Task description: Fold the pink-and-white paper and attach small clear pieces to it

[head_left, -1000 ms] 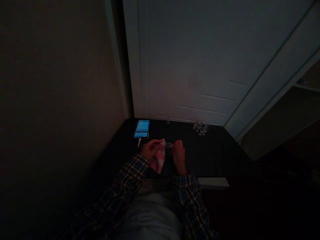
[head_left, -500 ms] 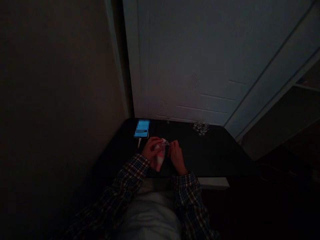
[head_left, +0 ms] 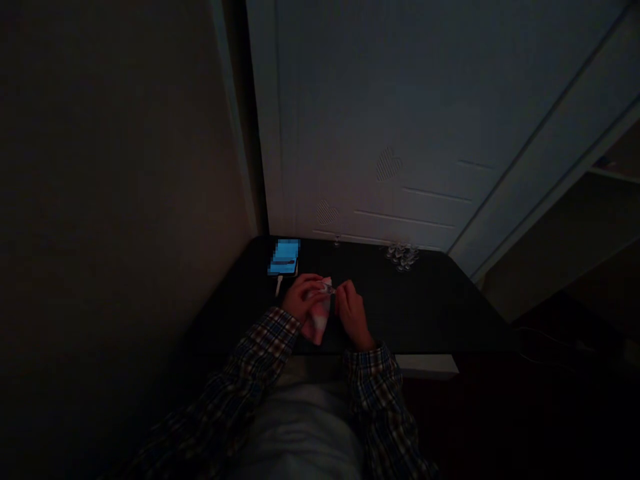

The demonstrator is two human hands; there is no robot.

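Observation:
The scene is very dark. My left hand (head_left: 300, 299) is closed around a pink and white cloth (head_left: 319, 319) that hangs down over the black table (head_left: 430, 313). My right hand (head_left: 351, 315) pinches a small clear glass object (head_left: 331, 289) whose other end is wrapped in the cloth. The two hands meet just above the table's near middle. Both wrists wear plaid sleeves.
A lit phone (head_left: 285, 257) with a white cable lies at the table's back left. A cluster of several small clear glasses (head_left: 401, 255) stands at the back, one lone small glass (head_left: 337, 241) near the white door (head_left: 400, 120). A wall is on the left.
My right hand has moved left toward the left hand, and the glass object has gone further into the cloth. The left hand has barely shifted.

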